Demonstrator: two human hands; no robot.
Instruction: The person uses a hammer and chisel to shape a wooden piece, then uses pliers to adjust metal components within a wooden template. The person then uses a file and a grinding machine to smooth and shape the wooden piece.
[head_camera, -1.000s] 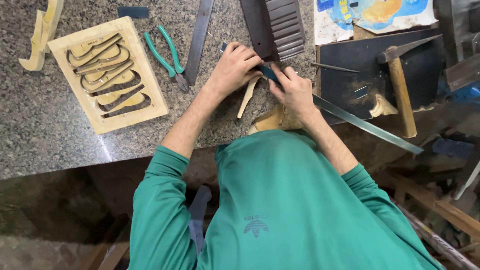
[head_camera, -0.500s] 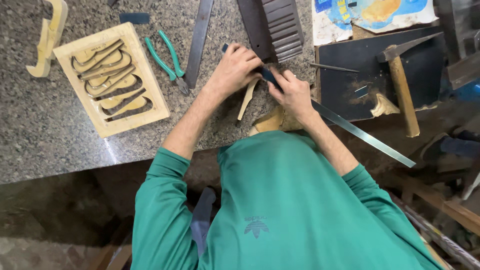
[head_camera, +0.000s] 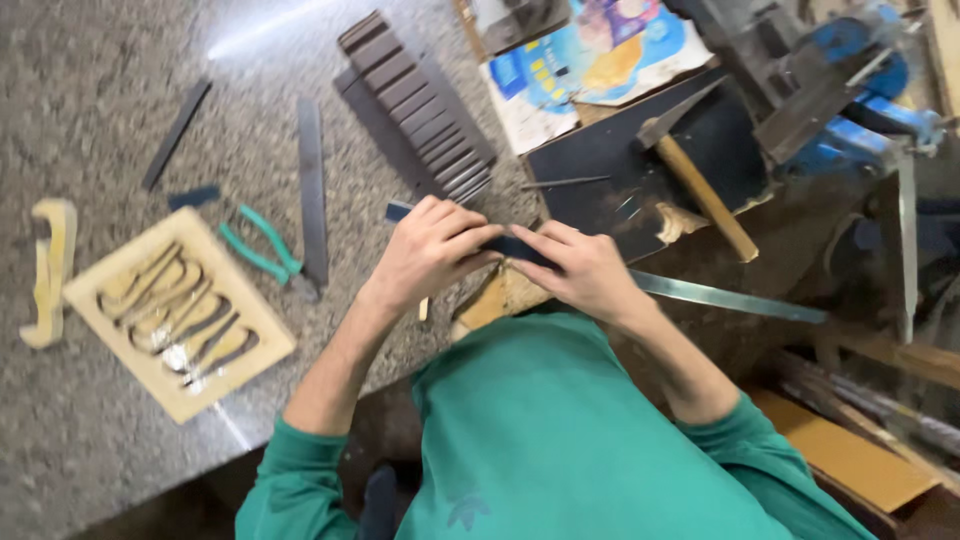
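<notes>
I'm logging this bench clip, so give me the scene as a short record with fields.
Left hand: grips the dark flat strip
Right hand: grips the same strip's other end
Surface: speckled grey stone counter
Left of hands: green-handled pliers, pale wooden carved tray
Right of hands: wooden-handled hammer, long steel ruler

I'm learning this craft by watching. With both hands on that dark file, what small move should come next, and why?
Probably a short push forward with the file: the left hand and right hand grip it together over the small wooden block at the counter edge.
</notes>
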